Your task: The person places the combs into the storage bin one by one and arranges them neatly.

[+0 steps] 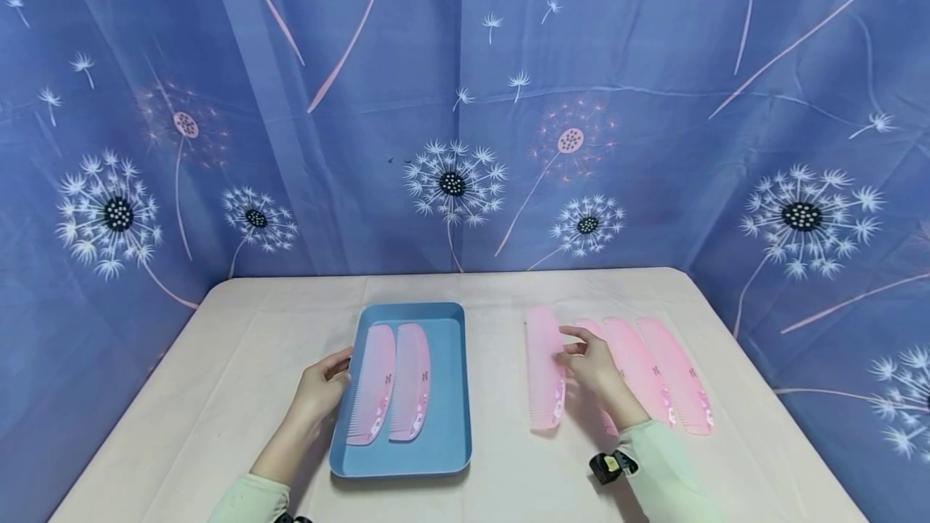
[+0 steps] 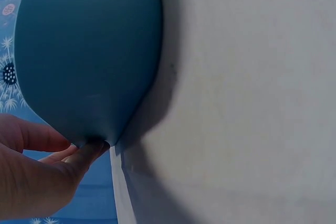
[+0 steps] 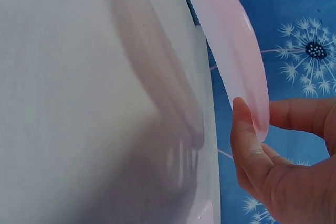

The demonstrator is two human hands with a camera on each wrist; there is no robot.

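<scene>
Thumb [image 3: 245, 135] and fingers [image 3: 304, 116] of the right hand [image 1: 592, 361] are pinching a comb [image 1: 543, 370] by its curved back, with only the comb's thickness between them; that hold is probably keeping the fingertips off the teeth, which are facing left. The comb is hanging just above the table [image 1: 501, 442], left of three combs [image 1: 647, 370] and right of the tray [image 1: 450, 394], and its shadow [image 3: 157, 56] is falling on the table apart from it (the right wrist view is showing that gap best). Those three are lying side by side, one partly hidden by the hand, all turning their backs to the right, which seems to be making each back easy to reach for that hand.

The left hand [image 1: 322, 384] is gripping the tray by its left wall, thumb and fingers bent onto the edge, and is likely steadying it (the fingertips are partly out of sight, so how hard they are pressing I cannot tell). Inside, two combs [image 1: 412, 382] are lying parallel toward the tray's left side, just beside each other, facing the same way as the held one; that shared direction is presumably saving width. Further out, a blue curtain [image 1: 458, 39] is hanging behind the table
</scene>
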